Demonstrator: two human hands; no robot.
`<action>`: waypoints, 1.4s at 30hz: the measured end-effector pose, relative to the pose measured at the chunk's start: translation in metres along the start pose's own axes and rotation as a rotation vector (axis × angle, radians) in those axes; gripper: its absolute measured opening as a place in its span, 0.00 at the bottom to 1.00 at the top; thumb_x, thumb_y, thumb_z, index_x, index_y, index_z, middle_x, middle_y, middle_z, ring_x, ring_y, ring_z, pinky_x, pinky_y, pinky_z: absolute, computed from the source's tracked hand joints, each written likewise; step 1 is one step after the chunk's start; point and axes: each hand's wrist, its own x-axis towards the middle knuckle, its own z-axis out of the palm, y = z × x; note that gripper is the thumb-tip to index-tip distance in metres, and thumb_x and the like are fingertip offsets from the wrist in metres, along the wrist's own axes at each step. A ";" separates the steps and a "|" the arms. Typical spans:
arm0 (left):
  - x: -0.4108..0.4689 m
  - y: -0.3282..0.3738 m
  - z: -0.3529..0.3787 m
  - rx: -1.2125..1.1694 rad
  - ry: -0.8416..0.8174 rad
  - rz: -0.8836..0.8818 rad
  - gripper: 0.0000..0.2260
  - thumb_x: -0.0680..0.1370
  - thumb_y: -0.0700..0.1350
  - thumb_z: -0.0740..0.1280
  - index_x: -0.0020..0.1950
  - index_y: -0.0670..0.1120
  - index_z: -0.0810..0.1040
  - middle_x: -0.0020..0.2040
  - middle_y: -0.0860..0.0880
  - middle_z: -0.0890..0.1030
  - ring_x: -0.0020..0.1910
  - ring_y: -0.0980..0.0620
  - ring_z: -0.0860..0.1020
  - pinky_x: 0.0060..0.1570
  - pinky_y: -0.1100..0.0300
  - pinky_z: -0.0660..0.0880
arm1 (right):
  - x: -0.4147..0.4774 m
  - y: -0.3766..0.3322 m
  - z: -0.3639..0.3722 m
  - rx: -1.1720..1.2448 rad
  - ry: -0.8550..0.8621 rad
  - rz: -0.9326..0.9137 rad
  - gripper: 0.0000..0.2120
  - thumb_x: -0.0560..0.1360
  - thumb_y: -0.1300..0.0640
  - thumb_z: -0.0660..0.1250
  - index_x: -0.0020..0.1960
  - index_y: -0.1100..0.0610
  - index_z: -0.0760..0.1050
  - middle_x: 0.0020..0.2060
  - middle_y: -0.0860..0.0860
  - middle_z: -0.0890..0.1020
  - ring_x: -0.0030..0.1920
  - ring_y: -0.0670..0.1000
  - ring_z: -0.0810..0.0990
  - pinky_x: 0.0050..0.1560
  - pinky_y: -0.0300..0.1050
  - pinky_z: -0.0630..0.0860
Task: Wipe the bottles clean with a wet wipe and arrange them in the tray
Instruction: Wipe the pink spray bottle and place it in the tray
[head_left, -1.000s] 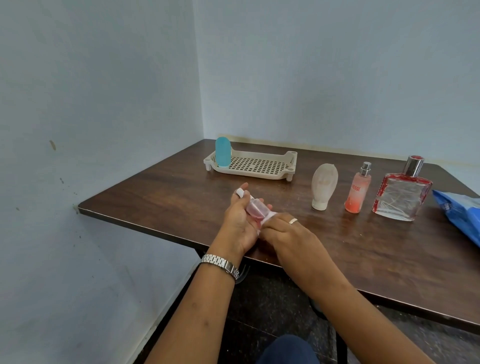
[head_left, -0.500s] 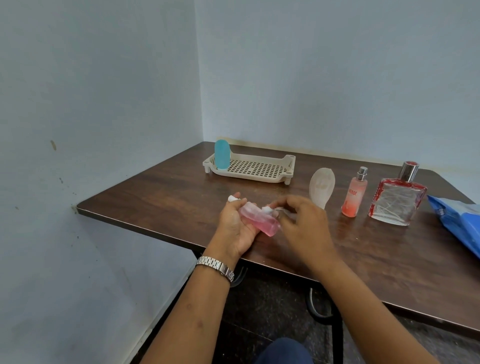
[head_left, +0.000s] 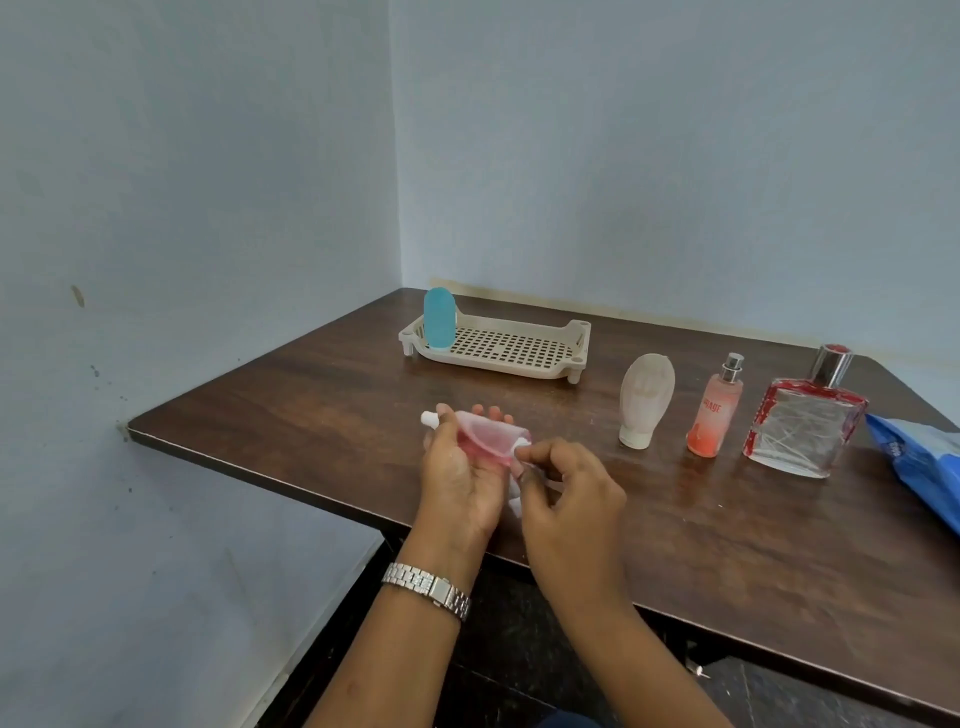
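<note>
Left hand (head_left: 460, 480) is curled round the translucent pink plastic bottle (head_left: 485, 435) over the table (head_left: 291, 410); a white wet wipe (head_left: 514, 499) is pinched against it by the right hand (head_left: 569, 486). Wiping is judged under way; placement in the beige perforated tray (head_left: 576, 345) is required next.

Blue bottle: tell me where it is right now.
In the head view the blue bottle stands upright at the left end of the cream tray, at the far side of the table.
</note>
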 end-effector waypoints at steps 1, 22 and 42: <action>0.002 0.000 0.003 -0.038 -0.031 0.012 0.26 0.78 0.53 0.64 0.70 0.39 0.66 0.44 0.44 0.78 0.41 0.48 0.80 0.37 0.50 0.81 | 0.003 -0.003 0.000 -0.006 -0.004 -0.023 0.10 0.71 0.68 0.68 0.44 0.54 0.79 0.39 0.42 0.79 0.45 0.38 0.77 0.43 0.25 0.71; 0.010 0.017 0.009 -0.007 -0.130 -0.009 0.13 0.81 0.51 0.58 0.49 0.43 0.75 0.39 0.44 0.80 0.36 0.48 0.81 0.42 0.51 0.80 | 0.080 -0.011 -0.030 1.023 -0.161 0.649 0.08 0.73 0.65 0.62 0.51 0.62 0.75 0.44 0.56 0.83 0.39 0.46 0.82 0.33 0.34 0.78; -0.016 0.021 0.014 0.159 -0.343 -0.006 0.20 0.72 0.48 0.65 0.63 0.42 0.73 0.44 0.42 0.82 0.30 0.54 0.75 0.26 0.64 0.73 | 0.071 -0.023 -0.026 0.808 -0.115 0.461 0.08 0.73 0.61 0.64 0.51 0.57 0.77 0.47 0.55 0.82 0.47 0.50 0.81 0.44 0.38 0.80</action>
